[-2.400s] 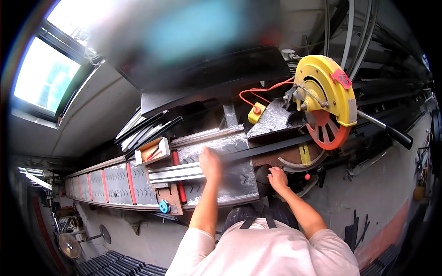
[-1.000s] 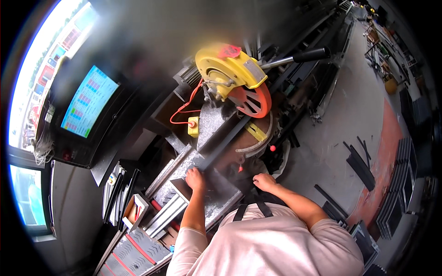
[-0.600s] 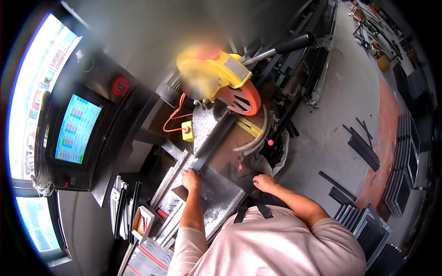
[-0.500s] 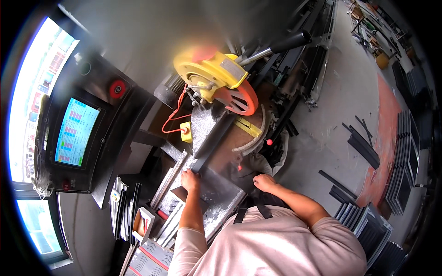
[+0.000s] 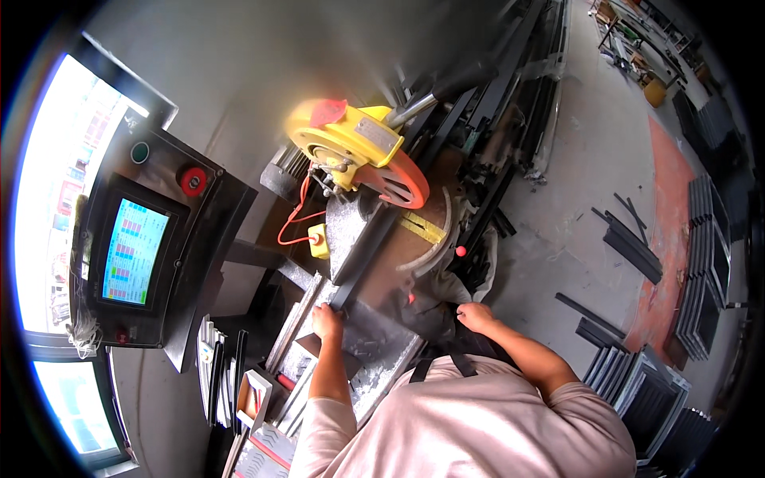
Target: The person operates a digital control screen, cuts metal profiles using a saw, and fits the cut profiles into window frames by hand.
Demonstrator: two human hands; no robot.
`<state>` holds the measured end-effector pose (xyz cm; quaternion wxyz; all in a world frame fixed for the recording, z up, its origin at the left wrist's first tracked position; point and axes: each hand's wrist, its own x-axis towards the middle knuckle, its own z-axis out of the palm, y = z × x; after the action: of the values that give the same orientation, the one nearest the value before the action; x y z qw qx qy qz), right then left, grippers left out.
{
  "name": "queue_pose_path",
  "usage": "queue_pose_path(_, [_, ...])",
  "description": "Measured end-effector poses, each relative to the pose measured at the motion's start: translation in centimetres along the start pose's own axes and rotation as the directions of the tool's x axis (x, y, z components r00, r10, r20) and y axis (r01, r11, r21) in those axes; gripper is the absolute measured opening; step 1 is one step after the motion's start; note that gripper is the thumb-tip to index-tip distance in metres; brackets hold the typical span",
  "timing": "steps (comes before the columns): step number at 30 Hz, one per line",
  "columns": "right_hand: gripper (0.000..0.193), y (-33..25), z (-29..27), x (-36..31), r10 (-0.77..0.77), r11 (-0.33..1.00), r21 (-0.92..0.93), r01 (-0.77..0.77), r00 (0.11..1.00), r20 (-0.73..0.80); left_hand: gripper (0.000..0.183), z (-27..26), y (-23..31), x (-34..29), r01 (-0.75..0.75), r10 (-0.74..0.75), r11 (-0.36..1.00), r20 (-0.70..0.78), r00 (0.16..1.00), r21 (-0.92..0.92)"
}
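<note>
A screen (image 5: 131, 251) stands at the far left, well apart from the hands. The left hand (image 5: 327, 322) sits beside the rail along the desk (image 5: 392, 350), its fingers clamped on the near end of a dark bar (image 5: 343, 297), which slants up toward the yellow saw (image 5: 355, 147). Past the desk's right edge, the right hand (image 5: 476, 317) has its fingers curled together; I cannot tell whether they hold anything. Bare floor (image 5: 550, 239) opens beyond it, reaching the stacked frames (image 5: 697, 271).
</note>
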<state>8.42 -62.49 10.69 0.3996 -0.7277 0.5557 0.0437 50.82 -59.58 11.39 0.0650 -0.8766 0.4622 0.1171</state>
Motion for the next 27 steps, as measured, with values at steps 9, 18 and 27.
queue_pose_path(9, [0.023, 0.0, -0.9, 0.8, -0.082, 0.996, -0.048, 0.082, 0.997, -0.001, 0.031, 0.2, -1.8, -0.7, 0.113, -0.113, 0.993, -0.018, 0.993, -0.031])
queue_pose_path(18, [0.021, -10.8, -4.0, 3.2, -0.390, 0.921, 0.000, 0.391, 0.919, 0.053, 0.021, 2.1, -3.4, -0.7, 0.207, -0.207, 0.978, -0.019, 0.978, -0.015])
queue_pose_path(27, [0.011, -38.7, -18.6, 1.2, -0.866, 0.311, -0.071, 0.948, 0.252, -0.432, 0.024, 4.5, -2.5, 0.9, 0.270, -0.269, 0.963, -0.075, 0.960, 0.011])
